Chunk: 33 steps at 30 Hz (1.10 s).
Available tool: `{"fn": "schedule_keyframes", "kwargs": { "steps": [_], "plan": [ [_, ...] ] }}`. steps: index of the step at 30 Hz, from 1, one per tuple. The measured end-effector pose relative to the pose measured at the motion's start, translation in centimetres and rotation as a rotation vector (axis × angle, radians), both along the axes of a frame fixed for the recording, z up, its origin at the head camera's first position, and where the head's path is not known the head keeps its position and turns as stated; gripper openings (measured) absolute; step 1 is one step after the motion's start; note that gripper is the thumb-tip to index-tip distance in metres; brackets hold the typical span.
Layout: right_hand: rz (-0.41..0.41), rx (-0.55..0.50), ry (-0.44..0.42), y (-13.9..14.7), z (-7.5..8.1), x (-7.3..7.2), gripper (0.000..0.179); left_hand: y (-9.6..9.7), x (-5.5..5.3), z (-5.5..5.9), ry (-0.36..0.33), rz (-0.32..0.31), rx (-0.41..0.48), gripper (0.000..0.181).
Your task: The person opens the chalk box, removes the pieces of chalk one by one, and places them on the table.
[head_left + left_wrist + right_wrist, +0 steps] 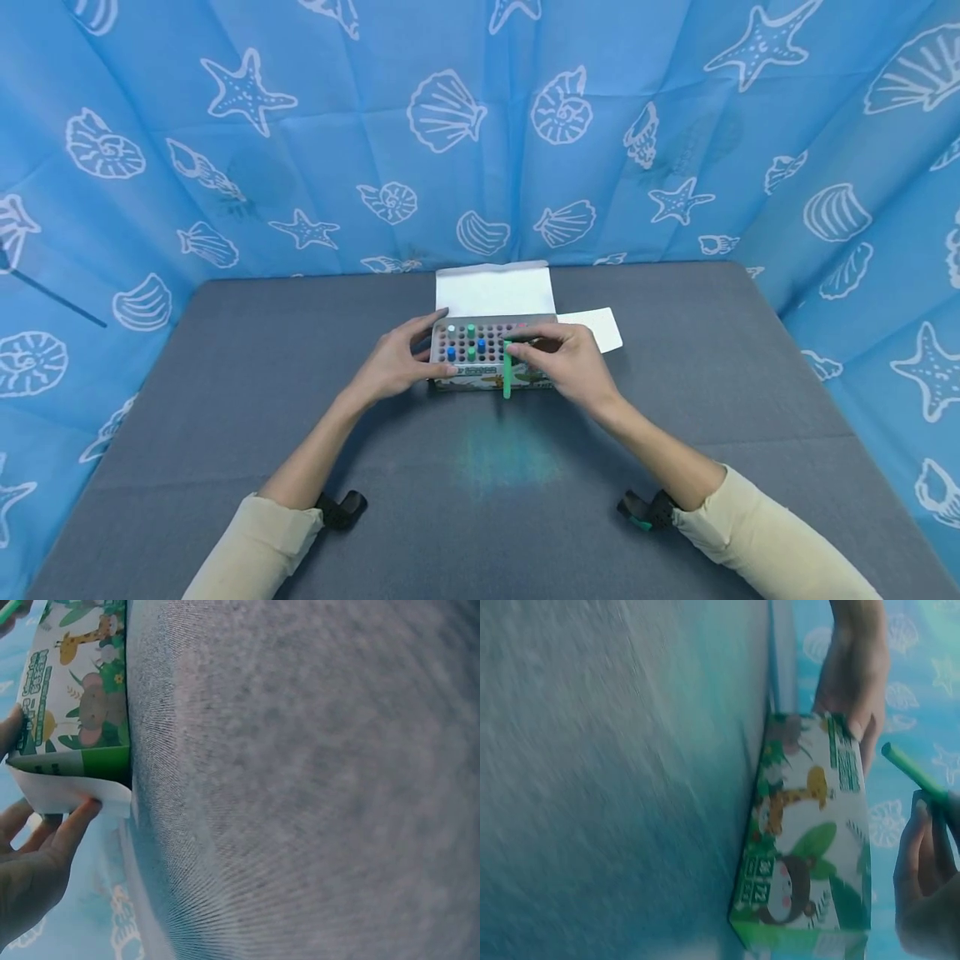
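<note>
My left hand [390, 362] holds the left end of a cardboard box [468, 384], thumb at the front edge and fingers spread at the left side. In the left wrist view, a fingertip lies against the box's white end flap [64, 793]. Animals are printed on the box front, and its top is a grid of holes. A few blue, green and white marker ends stick up from it, such as a blue marker [482, 344]. Between thumb and fingers my right hand [573, 362] pinches a green marker [507, 375], upright in front of the box's right half.
The box's white lid [492, 292] stands open at the back, and a white side flap [592, 327] sticks out to the right. Grey cloth covers the table [360, 542]. Behind it hangs a blue curtain [315, 158] with shell and starfish prints.
</note>
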State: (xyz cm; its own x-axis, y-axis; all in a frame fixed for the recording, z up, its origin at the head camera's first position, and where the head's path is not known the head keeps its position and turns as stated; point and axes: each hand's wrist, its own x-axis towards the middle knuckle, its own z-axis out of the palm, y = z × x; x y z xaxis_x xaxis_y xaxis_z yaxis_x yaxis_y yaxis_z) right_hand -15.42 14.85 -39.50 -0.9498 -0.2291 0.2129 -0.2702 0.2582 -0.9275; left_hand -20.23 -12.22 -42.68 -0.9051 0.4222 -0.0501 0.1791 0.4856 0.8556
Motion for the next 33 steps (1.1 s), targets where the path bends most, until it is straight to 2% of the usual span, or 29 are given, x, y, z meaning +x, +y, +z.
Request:
{"fn": "schedule_keyframes", "kwargs": {
  "steps": [8,13,24,29,33],
  "plan": [
    [0.089,-0.036,-0.073,-0.8,-0.7,0.9,0.020,0.2,-0.1,0.0,-0.012,0.003,0.007,0.090],
    [0.111,-0.068,-0.162,-1.3,-1.2,1.3,0.021,0.1,-0.1,0.0,-0.003,-0.002,0.011,0.090],
    [0.182,-0.035,-0.259,-2.2,-2.9,1.6,0.020,0.2,-0.1,0.0,0.013,0.005,-0.006,0.089],
    [0.176,-0.017,-0.318,-2.6,-3.7,1.9,0.020,0.1,0.0,-0.1,0.043,-0.007,-0.027,0.089],
    [0.180,0.003,-0.330,-2.9,-4.3,2.1,0.019,0.1,0.0,-0.2,0.052,-0.019,-0.045,0.090]
  ]
}}
